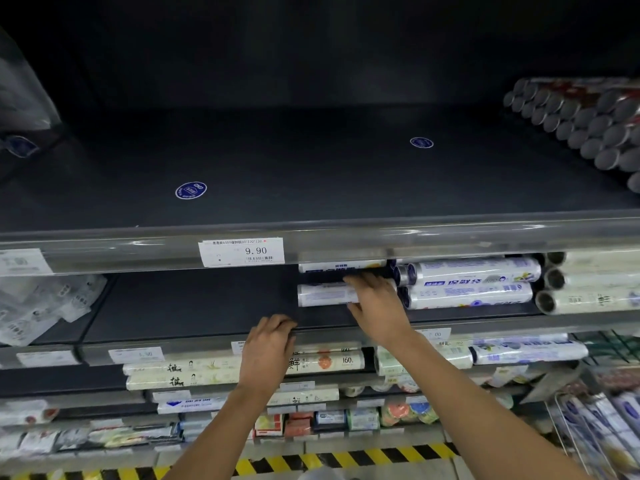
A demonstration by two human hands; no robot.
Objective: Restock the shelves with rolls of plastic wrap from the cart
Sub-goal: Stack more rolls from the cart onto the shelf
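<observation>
- Cart (558, 415): at the lower right edge of view, nearest the person. It holds further rolls in the cart (620, 410), blurred here. Judged stage: early, as much shelf space is unfilled.
- Left hand (268, 341): fingers bent over the front lip of the middle shelf (194, 306). It holds no roll. Use it as a brace only, and clear of the placement zone.
- Right hand (379, 303): reaches into the middle shelf, fingers laid over the top of the roll (323, 294), thumb beneath. It grips the roll near its right end.
- Roll position: lying lengthwise along the shelf, on the shelf floor, directly under a second roll (341, 266). Whether the two touch cannot be told.
- Step in hand, as judged: seat the roll against the neighbouring stack (471, 282) just to its right.
- Procedure: slide the roll right until its end meets the stack, axis parallel to the shelf front. Release only when it lies flat and does not rock.
- Caution: a round roll can run forward off the lip. Check the roll above before withdrawing the fingers, since it may drop.
- Top shelf (311, 174): behind the price tag (241, 251), its middle stretch carries no rolls. Fill it after this row.
</observation>
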